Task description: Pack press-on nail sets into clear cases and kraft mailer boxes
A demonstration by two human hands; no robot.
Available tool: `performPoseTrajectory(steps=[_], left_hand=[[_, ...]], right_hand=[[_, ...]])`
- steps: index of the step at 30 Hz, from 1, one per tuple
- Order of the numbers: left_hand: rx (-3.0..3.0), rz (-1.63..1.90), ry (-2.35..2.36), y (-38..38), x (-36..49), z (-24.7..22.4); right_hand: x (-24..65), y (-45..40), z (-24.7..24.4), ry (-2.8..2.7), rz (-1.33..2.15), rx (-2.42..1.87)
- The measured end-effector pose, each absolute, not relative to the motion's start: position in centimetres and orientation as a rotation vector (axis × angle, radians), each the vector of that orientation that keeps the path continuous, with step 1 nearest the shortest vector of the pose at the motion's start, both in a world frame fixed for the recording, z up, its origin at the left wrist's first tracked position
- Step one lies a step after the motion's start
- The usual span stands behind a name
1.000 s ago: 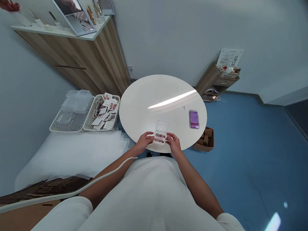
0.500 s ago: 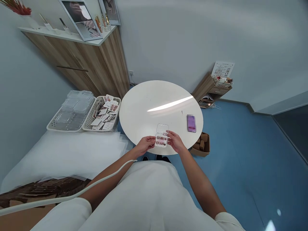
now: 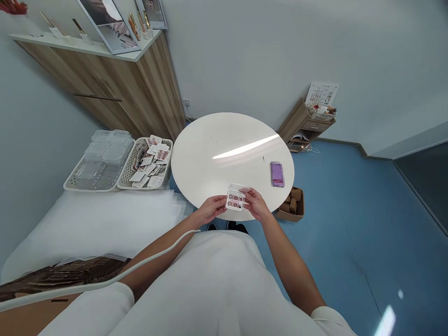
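Between my hands, over the near edge of the round white table (image 3: 199, 154), is a small clear plastic case (image 3: 234, 201). Two rows of small patterned oval pieces, like press-on nails, lie in it on a white card. Its clear lid is partly raised at the far side. My left hand (image 3: 212, 208) pinches the case by its left edge. At the right side, my right hand (image 3: 256, 205) has its fingers closed on the case and the lid's right edge.
Left of the table, a basket of printed cards (image 3: 150, 163) stands beside a basket of clear cases (image 3: 101, 161). A purple blurred item (image 3: 277, 174) lies on the table's right side. A cardboard box (image 3: 293, 205) is on the floor. A white cable (image 3: 140, 263) crosses my left arm.
The case's lid has come down from nearly upright to a lower angle, with my right fingers at its edge. The view has shifted slightly.
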State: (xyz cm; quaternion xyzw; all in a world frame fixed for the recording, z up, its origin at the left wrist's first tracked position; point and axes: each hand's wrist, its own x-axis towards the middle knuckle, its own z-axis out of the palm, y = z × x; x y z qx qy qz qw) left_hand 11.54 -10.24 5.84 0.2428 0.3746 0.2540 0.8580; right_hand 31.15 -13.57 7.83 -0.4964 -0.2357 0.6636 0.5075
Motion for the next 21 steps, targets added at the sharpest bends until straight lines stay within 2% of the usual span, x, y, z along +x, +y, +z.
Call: performPoseTrajectory(steps=[12, 21], left_hand=[[0.442, 0.523, 0.767, -10.1, 11.1, 6.3], [0.76, 0.485, 0.909, -11.3, 11.6, 5.6]], right_hand=[[30.3, -13.9, 7.4, -0.51, 1.534, -1.199], [30.2, -13.9, 7.4, -0.496, 1.531, -1.209]])
